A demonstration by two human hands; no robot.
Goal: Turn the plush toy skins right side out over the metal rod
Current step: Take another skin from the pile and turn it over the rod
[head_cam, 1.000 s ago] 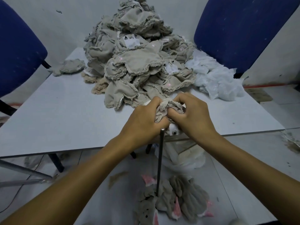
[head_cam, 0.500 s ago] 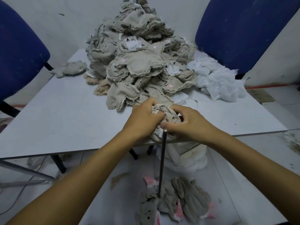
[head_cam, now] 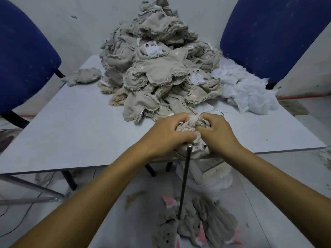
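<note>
At the near edge of the grey table, a bunched beige plush toy skin is gripped by both hands just above the top of the upright metal rod. The left hand is curled around the skin's left side, and the right hand is clenched on its right side. Behind them, a tall heap of inside-out skins is piled on the table, with white stuffing beside it. Finished grey-and-pink skins are scattered on the floor around the rod's base.
</note>
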